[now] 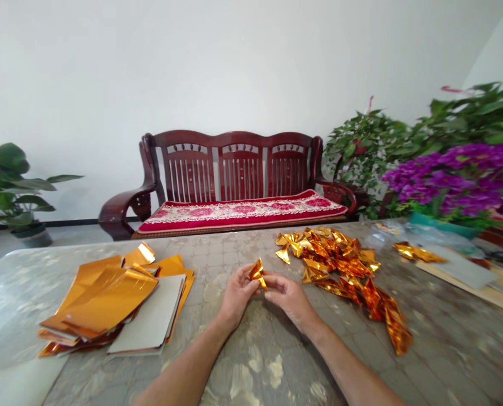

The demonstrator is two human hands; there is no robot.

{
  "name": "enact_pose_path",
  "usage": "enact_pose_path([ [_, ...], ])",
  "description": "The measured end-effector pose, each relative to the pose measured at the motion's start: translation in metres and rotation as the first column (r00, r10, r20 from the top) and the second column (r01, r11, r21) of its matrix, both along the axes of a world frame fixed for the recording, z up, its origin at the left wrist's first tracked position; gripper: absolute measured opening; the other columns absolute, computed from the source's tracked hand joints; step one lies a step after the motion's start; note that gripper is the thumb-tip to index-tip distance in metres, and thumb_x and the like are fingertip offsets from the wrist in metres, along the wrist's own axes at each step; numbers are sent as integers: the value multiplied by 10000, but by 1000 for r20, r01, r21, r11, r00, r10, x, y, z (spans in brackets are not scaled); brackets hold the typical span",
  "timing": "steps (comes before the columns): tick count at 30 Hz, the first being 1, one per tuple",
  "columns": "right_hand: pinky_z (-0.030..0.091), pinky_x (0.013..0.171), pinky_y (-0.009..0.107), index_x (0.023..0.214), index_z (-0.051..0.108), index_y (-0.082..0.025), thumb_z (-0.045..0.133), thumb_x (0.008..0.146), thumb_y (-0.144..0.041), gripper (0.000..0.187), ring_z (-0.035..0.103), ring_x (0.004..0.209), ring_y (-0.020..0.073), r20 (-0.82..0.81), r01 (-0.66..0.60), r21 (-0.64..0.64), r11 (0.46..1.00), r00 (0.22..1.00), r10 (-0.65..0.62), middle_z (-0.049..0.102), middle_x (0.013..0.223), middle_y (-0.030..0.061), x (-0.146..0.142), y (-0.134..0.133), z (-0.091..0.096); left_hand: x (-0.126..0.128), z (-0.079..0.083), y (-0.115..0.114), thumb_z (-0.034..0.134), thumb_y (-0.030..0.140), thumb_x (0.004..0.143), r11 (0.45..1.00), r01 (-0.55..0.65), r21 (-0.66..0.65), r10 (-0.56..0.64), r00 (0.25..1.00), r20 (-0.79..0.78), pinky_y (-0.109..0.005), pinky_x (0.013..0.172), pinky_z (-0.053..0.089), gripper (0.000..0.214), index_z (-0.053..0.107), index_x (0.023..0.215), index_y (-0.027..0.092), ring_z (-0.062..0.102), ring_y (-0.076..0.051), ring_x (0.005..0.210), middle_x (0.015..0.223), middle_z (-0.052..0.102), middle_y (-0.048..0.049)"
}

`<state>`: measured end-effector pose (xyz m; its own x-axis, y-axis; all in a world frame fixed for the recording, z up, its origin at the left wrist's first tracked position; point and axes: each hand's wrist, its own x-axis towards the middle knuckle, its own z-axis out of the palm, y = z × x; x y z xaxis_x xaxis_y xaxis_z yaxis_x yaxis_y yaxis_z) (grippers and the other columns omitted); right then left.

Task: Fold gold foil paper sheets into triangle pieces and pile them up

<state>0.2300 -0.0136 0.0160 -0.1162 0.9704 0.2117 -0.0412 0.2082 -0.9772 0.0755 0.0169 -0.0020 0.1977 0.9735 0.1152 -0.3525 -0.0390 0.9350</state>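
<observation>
Left hand (pixel 237 296) and right hand (pixel 289 299) pinch a folded gold foil piece (pixel 257 273) above the counter (pixel 255 361).

Both hands are grasping, fingertips closed on the piece at mid-counter, its pointed corner angled upward and its creases held between them. Just to the right, almost at the right hand's fingers, spreads a heap of folded gold foil pieces (pixel 331 259), trailing toward the near right. Toward the left edge, a stack of gold foil sheets (pixel 99 299) lies with a grey card (pixel 150 313) on it, a stretch of bare counter separating it from the left hand.
</observation>
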Motion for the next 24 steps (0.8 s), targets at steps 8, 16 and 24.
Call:
enact_pose_path([
  [8, 531, 796, 359, 928, 760, -199, 713, 753, -441, 303, 657, 858, 239, 91, 197, 33, 980, 976, -200, 734, 930, 73, -7, -3, -9, 4, -1, -3, 810, 318, 658, 993, -114, -13, 114, 993, 19, -245, 660, 552, 680, 503, 1252, 191, 661, -153, 782, 899, 660, -22],
  [16, 499, 649, 316, 790, 710, -191, 686, 727, -421, 240, 606, 659, 201, 102, 269, 19, 963, 958, -269, 689, 722, 38, -10, -3, -5, 8, -1, -7, 779, 262, 658, 985, -170, 40, 172, 984, -51, -242, 621, 531, 789, 383, 1333, 170, 651, -144, 723, 886, 636, -9],
  [24, 478, 599, 307, 726, 671, -205, 690, 685, -417, 217, 586, 598, 188, 104, 311, -11, 950, 946, -308, 649, 626, 14, -3, 0, -5, -2, 4, -9, 482, 498, 901, 980, -117, 160, 150, 964, -218, -259, 691, 522, 379, 652, 1035, 187, 628, -188, 884, 984, 683, -51],
])
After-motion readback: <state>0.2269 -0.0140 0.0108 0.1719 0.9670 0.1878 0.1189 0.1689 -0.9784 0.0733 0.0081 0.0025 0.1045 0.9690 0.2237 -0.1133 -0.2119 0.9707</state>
